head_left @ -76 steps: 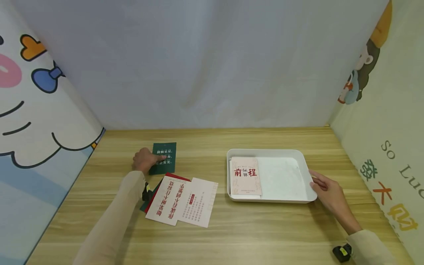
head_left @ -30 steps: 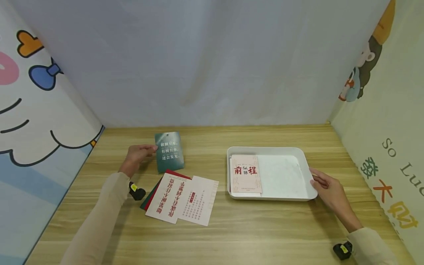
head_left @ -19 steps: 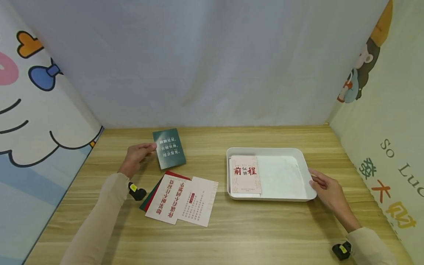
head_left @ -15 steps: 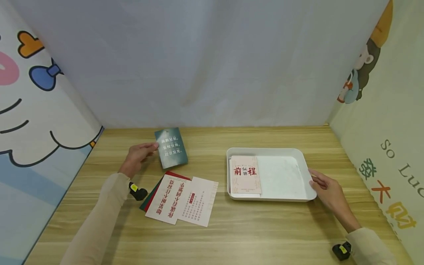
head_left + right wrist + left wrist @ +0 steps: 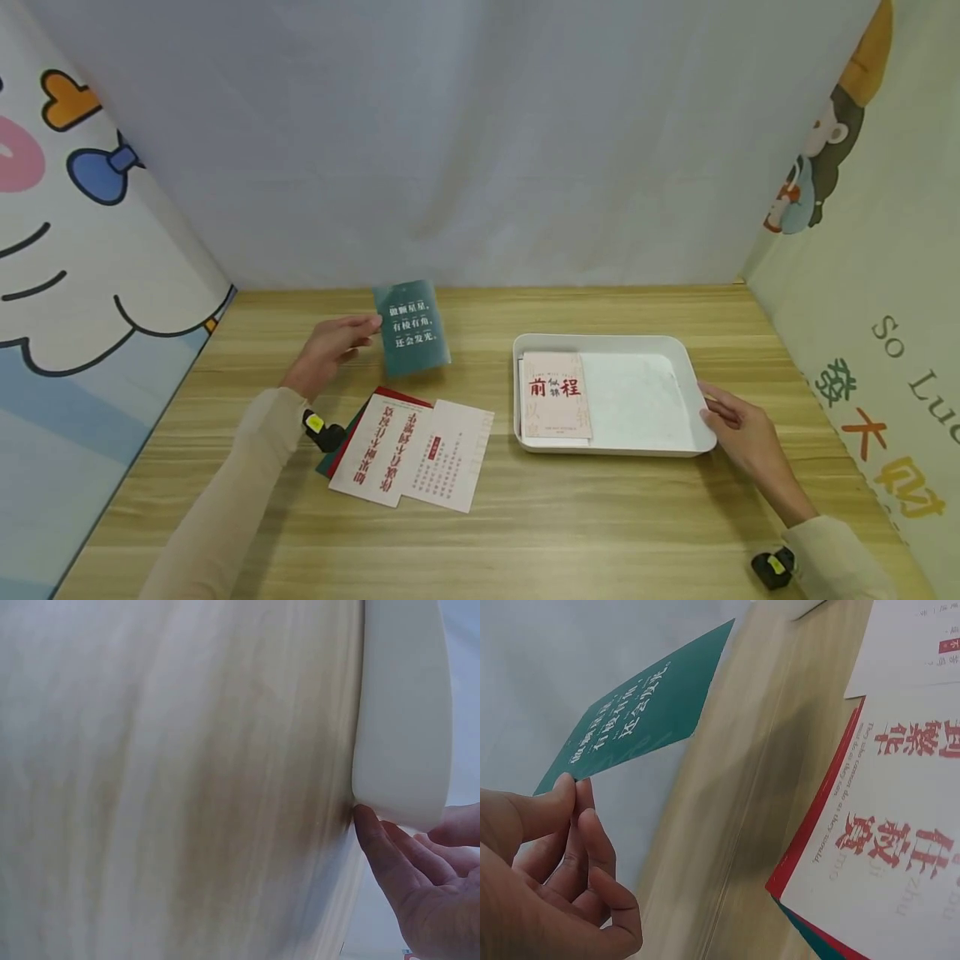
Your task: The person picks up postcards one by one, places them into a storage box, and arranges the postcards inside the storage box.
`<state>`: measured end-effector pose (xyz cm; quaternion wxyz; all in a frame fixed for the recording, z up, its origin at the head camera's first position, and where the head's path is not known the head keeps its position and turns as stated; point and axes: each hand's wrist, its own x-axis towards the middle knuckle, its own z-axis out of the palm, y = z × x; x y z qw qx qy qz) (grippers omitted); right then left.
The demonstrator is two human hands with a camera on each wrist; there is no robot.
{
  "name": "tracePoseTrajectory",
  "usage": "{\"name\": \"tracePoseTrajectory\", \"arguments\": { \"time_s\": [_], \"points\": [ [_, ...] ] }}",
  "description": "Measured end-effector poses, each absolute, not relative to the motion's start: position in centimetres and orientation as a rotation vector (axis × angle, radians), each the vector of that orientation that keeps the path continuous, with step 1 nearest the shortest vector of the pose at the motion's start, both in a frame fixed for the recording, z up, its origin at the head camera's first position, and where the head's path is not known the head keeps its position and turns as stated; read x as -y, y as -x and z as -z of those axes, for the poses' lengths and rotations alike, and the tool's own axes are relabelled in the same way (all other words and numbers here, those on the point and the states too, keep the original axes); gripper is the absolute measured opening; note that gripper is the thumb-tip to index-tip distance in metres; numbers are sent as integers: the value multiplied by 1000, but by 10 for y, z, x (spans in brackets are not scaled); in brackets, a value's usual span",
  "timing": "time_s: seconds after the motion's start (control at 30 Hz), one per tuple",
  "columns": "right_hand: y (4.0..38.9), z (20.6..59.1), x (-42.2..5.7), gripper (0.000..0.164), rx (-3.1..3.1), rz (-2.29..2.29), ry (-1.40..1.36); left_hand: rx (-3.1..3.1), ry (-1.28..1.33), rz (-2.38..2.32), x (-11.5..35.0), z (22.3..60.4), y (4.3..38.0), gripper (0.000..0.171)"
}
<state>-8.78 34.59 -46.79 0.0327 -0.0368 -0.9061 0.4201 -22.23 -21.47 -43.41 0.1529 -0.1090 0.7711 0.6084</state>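
Note:
My left hand (image 5: 330, 354) pinches a dark green card (image 5: 414, 354) by its left edge, between thumb and fingertips. The card, printed with white Chinese characters, is held tilted above the table; the left wrist view shows the green card (image 5: 679, 694) clear of the wood. My right hand (image 5: 753, 437) holds the right end of a white tray (image 5: 637, 404), thumb at the rim and fingers against the outer wall. In the right wrist view the fingertips touch the tray's wall (image 5: 405, 712) near its base. Inside the tray's left side lies a pale pink card stack (image 5: 557, 417) with red characters.
Nearer me than the green card, several overlapping cards lie fanned out: a pale card with red characters (image 5: 375, 458), another pale card (image 5: 450, 467), and red and green edges beneath. A grey-white curtain (image 5: 480, 150) closes off the wooden table (image 5: 570, 525) at the back.
My left hand has lifted the green card off the table and carried it rightward and toward the back. My right hand and the tray have stayed put.

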Motion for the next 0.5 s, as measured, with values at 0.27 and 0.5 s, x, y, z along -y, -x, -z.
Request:
{"name": "tracePoseTrajectory", "arguments": {
  "time_s": [0.27,0.5],
  "points": [
    [88,469,-346,43,2787,-1298,115,-2209,257,-1714,194,424,219,58],
    [88,471,-347,43,2777,-1305,125,-2206,208,-1729,178,423,217,55]
  ]
}}
